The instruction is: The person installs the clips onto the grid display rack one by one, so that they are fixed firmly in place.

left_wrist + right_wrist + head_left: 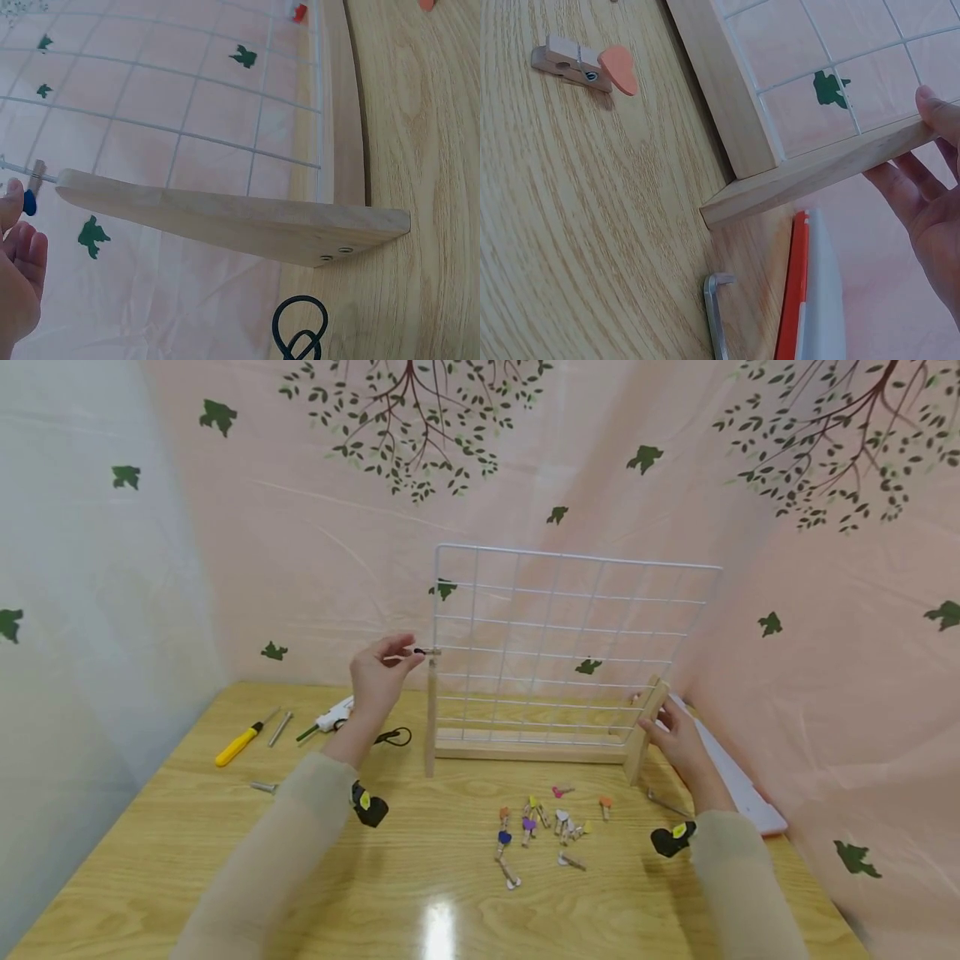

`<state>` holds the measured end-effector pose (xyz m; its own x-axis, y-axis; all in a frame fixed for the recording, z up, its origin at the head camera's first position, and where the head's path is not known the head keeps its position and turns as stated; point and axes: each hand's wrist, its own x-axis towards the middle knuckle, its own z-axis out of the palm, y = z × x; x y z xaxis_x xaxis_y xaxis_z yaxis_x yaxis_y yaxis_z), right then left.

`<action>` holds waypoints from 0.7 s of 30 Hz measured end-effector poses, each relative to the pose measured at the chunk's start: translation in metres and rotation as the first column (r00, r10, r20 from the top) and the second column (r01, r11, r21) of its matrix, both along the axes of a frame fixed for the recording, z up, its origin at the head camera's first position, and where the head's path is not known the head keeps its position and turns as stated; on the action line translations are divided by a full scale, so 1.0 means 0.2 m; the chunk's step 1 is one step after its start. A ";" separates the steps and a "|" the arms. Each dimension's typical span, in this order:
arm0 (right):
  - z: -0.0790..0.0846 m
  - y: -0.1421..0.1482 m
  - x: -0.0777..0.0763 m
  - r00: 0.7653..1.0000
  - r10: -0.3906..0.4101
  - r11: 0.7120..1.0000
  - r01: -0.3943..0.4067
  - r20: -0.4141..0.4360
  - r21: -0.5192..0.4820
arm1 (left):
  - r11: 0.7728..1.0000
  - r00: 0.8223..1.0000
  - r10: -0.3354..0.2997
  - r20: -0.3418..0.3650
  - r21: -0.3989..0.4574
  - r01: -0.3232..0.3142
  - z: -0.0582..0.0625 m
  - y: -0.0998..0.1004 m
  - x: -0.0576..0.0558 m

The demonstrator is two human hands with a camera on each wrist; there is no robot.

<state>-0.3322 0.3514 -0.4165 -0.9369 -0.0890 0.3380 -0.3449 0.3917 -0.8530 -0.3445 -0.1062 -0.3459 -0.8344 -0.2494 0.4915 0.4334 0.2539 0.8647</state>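
My left hand (pixel 378 677) pinches the end of a small wooden clothespin (pixel 36 176) with a dark blue heart (pixel 30 202). The clothespin sits at the left edge wire of a white wire grid (pixel 551 628), just above the top of the left wooden upright (pixel 217 214). This grid stands in a wooden frame with a bottom bar (pixel 525 752). On the other side, my right hand (pixel 678 735) grips the right wooden upright (pixel 817 172), thumb on the near face and fingers behind it.
Several heart-topped clothespins (pixel 527 828) lie scattered before the frame. At left are a yellow-handled screwdriver (pixel 238 746), bolts (pixel 281 729) and a glue gun (pixel 335 715) with a black cord (pixel 395 737). An L-shaped hex key (pixel 715 315) and a white, red-edged object (pixel 738 777) lie at right.
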 end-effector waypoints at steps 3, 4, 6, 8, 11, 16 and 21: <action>-0.01 0.01 -0.01 1.000 -0.009 1.000 0.009 -0.003 -0.002 | 0.999 1.000 -0.013 0.008 -0.046 0.014 0.01 -0.01 0.06; -0.02 0.01 -0.01 1.000 -0.013 1.000 0.013 -0.004 -0.007 | 0.998 1.000 -0.027 0.017 -0.061 0.028 0.01 -0.01 0.08; -0.02 0.01 -0.01 1.000 -0.017 1.000 0.017 -0.008 0.009 | 0.993 0.997 -0.071 0.027 -0.093 0.073 0.00 0.00 0.13; -0.02 0.01 -0.01 1.000 -0.023 1.000 0.023 -0.006 0.010 | 0.980 0.991 -0.120 0.064 -0.154 0.129 -0.04 0.03 0.18; -0.01 0.01 0.00 1.000 -0.012 1.000 0.012 0.000 0.024 | 0.936 0.968 -0.197 0.154 -0.263 0.232 -0.12 0.10 0.26; 0.01 0.01 0.00 1.000 -0.001 1.000 0.001 0.001 0.010 | 0.784 0.902 -0.348 0.256 -0.449 0.430 -0.32 0.24 0.37; -0.01 0.02 -0.02 1.000 0.004 1.000 -0.004 0.001 0.004 | 0.628 0.819 -0.449 0.356 -0.527 0.573 -0.49 0.33 0.45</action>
<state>-0.3356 0.3554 -0.4188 -0.9370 -0.0943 0.3363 -0.3454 0.3936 -0.8519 -0.2546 -0.0393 -0.4429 -0.8202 0.5307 0.2137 0.5120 0.5143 0.6879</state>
